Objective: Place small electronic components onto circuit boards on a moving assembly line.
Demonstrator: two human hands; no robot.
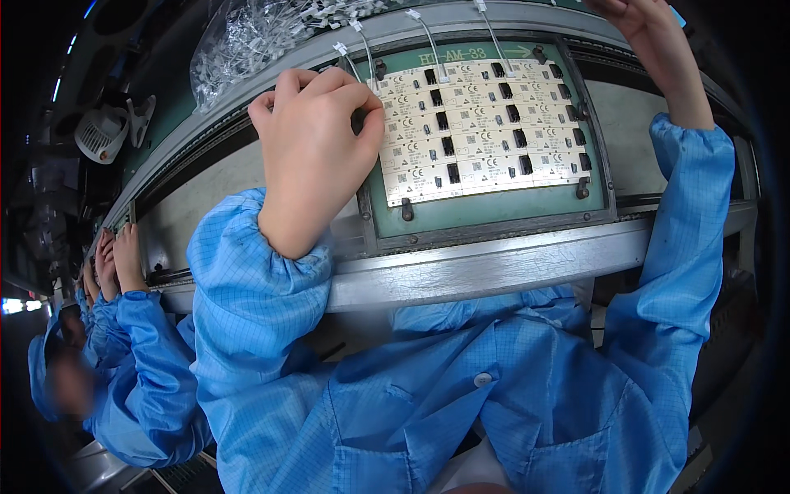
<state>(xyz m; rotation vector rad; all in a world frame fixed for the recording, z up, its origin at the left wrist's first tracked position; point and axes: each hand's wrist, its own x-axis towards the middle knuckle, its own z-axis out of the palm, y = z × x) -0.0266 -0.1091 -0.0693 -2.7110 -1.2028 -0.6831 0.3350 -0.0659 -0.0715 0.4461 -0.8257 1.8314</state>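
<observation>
A panel of white circuit boards (481,177) lies in a green carrier (527,218) in front of me, with rows of black components. Several short white cables with plugs, one of them a middle cable (429,43), stand up from its far edge and lean away. My left hand (321,136) is over the panel's left edge, palm down, with fingers curled and thumb and forefinger brought together. Whatever they pinch is hidden. My right hand (646,29) is raised beyond the panel's far right corner. The top of the picture cuts off its fingers.
Beyond the rail, a clear plastic bag (239,62) holds many white-plugged cables. A metal rail (485,267) runs along my side of the conveyor. Black clamps, such as a corner clamp (407,210), stick up on the carrier. To the left, a co-worker's blue sleeve (152,346) and hands reach the line.
</observation>
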